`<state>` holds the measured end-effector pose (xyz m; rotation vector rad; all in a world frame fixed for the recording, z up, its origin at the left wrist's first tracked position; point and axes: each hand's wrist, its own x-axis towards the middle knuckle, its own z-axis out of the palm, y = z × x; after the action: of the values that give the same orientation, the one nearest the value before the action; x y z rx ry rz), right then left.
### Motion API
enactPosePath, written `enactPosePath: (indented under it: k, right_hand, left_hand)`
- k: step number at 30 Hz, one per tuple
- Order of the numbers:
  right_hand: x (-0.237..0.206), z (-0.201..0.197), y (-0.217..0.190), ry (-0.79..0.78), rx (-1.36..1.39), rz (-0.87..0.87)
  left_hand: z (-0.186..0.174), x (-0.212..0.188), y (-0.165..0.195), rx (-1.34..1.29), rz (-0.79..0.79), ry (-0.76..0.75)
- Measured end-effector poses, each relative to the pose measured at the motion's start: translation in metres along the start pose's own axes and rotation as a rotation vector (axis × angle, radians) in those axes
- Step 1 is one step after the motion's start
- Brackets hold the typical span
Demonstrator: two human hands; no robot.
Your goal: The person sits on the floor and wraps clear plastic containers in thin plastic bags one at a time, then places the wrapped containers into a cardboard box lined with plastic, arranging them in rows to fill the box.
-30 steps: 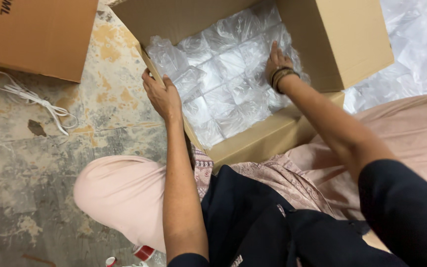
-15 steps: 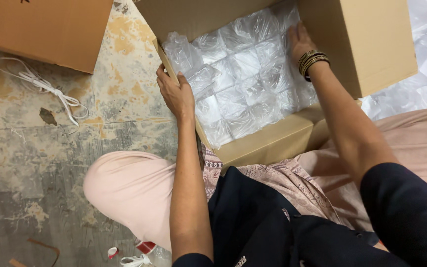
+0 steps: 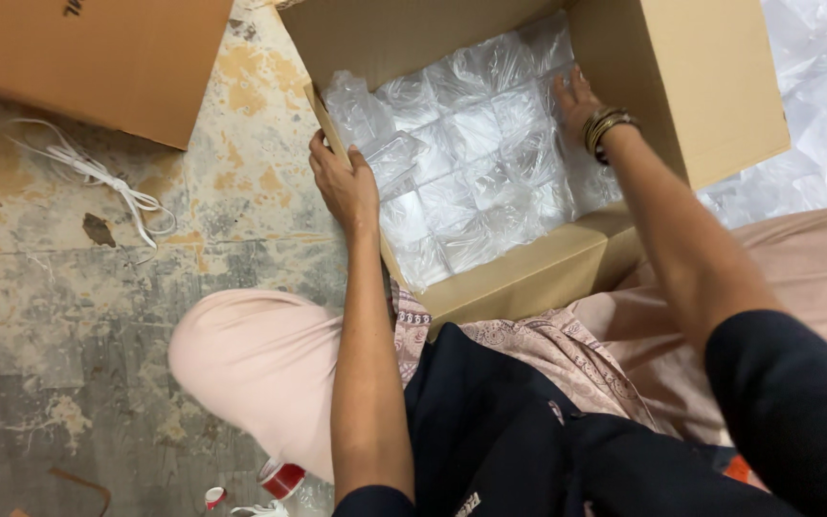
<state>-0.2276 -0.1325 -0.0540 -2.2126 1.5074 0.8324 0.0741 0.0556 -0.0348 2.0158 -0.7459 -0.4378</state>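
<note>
An open brown cardboard box rests against my lap, packed with several clear plastic-wrapped packets in rows. My left hand grips the box's left wall at its rim, thumb inside against the packets. My right hand, with bangles on the wrist, reaches inside the box and presses flat on the packets by the right wall, fingers spread.
A second brown cardboard box lies at the upper left on the stained concrete floor. A white cord lies beside it. Clear plastic sheeting covers the floor at the right. A red tape roll sits near my knee.
My left hand stays on the box's left wall. My right hand has shifted slightly along the packets by the right wall. The view has drifted.
</note>
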Motion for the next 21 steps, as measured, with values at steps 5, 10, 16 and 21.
enactPosePath:
  k: [5, 10, 16, 21]
  right_hand:
    - [0.000, -0.028, -0.039, 0.198, 0.019, -0.243]
    - [-0.035, 0.000, -0.176, 0.503, 0.442, -0.978]
    - [-0.043, 0.030, -0.191, 0.140, 0.392, -0.769]
    - [-0.054, 0.085, -0.169, -0.039, 0.393, -0.934]
  left_hand:
    - [-0.008, 0.001, 0.007, -0.005, -0.026, 0.010]
    - [-0.011, 0.000, 0.012, -0.013, -0.007, 0.026]
    - [-0.013, -0.001, 0.015, -0.017, -0.045, 0.004]
    - [-0.014, -0.002, 0.016, 0.013, -0.038, 0.024]
